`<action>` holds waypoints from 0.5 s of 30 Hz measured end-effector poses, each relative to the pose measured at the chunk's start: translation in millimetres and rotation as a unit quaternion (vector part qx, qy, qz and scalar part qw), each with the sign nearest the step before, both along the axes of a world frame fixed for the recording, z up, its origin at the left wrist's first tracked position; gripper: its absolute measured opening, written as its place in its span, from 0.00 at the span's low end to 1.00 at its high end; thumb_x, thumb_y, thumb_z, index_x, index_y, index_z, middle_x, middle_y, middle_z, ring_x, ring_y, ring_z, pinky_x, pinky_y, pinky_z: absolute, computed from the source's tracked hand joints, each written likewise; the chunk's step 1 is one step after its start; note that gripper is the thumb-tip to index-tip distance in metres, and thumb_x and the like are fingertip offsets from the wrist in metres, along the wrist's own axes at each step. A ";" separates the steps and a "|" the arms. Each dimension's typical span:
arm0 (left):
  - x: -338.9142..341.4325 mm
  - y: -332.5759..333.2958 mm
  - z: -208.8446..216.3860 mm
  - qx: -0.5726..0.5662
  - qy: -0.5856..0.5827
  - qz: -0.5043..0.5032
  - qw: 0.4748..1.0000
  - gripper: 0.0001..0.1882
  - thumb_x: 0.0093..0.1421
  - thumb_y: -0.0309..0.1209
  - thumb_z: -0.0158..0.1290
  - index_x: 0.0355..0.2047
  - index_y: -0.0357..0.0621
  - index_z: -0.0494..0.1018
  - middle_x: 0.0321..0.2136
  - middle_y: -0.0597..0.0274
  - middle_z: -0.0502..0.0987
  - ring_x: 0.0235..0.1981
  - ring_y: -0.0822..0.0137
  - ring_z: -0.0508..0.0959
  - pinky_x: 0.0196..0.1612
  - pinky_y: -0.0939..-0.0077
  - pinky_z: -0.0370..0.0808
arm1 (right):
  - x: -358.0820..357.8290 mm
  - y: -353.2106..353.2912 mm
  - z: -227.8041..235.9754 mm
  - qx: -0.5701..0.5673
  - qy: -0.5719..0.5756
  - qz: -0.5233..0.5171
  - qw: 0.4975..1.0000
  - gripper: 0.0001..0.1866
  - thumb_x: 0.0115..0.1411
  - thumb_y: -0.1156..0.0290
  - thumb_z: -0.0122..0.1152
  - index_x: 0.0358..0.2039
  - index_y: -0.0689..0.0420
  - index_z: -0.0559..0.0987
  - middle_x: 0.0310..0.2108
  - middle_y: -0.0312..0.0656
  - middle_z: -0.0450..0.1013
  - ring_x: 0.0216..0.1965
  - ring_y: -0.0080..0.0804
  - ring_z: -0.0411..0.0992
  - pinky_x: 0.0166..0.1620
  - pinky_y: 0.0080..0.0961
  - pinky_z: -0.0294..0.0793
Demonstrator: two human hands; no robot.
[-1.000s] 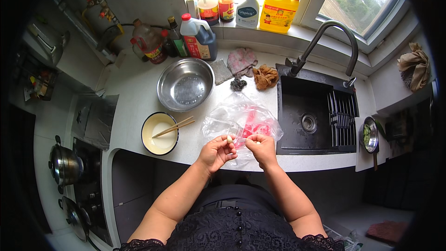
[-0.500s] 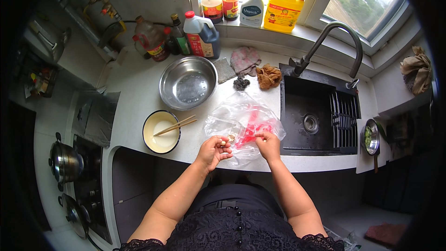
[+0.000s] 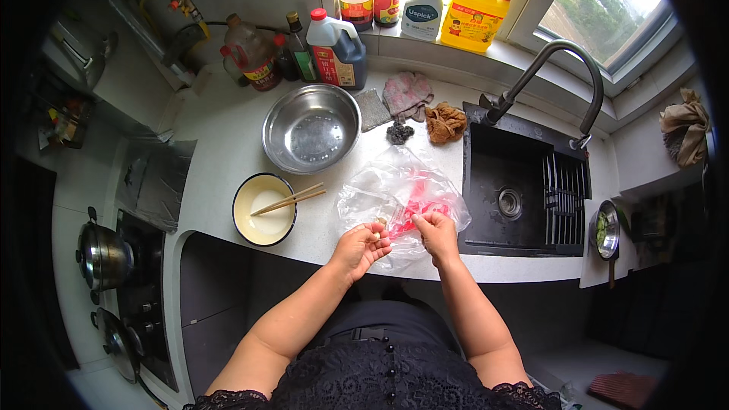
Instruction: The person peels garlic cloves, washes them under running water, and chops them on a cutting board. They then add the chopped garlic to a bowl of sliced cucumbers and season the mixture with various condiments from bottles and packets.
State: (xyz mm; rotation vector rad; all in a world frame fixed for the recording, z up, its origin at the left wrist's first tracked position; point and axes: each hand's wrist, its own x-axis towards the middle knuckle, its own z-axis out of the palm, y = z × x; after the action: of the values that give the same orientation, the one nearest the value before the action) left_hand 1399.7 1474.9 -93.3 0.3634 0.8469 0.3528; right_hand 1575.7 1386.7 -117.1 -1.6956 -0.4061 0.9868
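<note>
Step in hand looks like fine fingerwork on a small pale piece (image 3: 377, 236): left hand (image 3: 355, 252) has it pinched at the fingertips, other fingers loosely curled, over a clear plastic bag (image 3: 360, 201) on the surface (image 3: 216, 159). Right hand (image 3: 440, 238) nearby, fingertips together — can't tell if holding anything. Next move calls for a light, precise pinch — small piece, probably easy to drop.
</note>
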 end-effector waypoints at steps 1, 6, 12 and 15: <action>1.7 -1.0 0.6 -0.007 0.001 0.000 1.000 0.13 0.54 0.19 0.44 0.42 0.35 0.67 0.35 0.55 0.72 0.34 0.62 0.75 0.42 0.65 0.78 | 2.6 -0.5 -10.2 -0.005 -0.030 0.004 1.000 0.14 0.60 0.62 0.62 0.23 0.58 0.78 0.13 0.28 0.63 0.12 0.14 0.57 0.16 0.17 0.52; 6.6 -3.6 0.5 -0.004 0.027 -0.015 1.000 0.13 0.54 0.19 0.45 0.41 0.36 0.67 0.34 0.57 0.71 0.34 0.62 0.75 0.41 0.65 0.78 | 8.5 -4.0 -11.3 -0.049 0.002 -0.004 0.999 0.13 0.59 0.62 0.62 0.24 0.56 0.75 0.13 0.28 0.62 0.10 0.15 0.55 0.13 0.18 0.49; 9.6 -5.3 -4.0 -0.024 0.031 -0.026 0.999 0.12 0.54 0.20 0.45 0.40 0.37 0.67 0.33 0.58 0.71 0.33 0.62 0.75 0.41 0.65 0.77 | 12.3 -5.6 -1.1 -0.096 0.113 -0.018 0.989 0.10 0.56 0.64 0.64 0.25 0.55 0.75 0.12 0.28 0.61 0.09 0.15 0.55 0.12 0.19 0.48; 10.5 -5.7 -11.7 -0.034 0.025 -0.029 0.999 0.11 0.55 0.21 0.45 0.40 0.38 0.68 0.34 0.58 0.71 0.33 0.63 0.75 0.41 0.65 0.77 | 14.3 -9.1 -5.8 -0.100 0.031 0.009 0.994 0.09 0.56 0.65 0.64 0.29 0.57 0.78 0.13 0.28 0.62 0.13 0.16 0.59 0.15 0.18 0.54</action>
State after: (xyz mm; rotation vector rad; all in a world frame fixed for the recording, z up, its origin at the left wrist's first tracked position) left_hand 1410.2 1469.2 -105.0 0.3336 0.8933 0.2619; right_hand 1590.0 1377.6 -122.9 -1.8377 -0.2899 1.1225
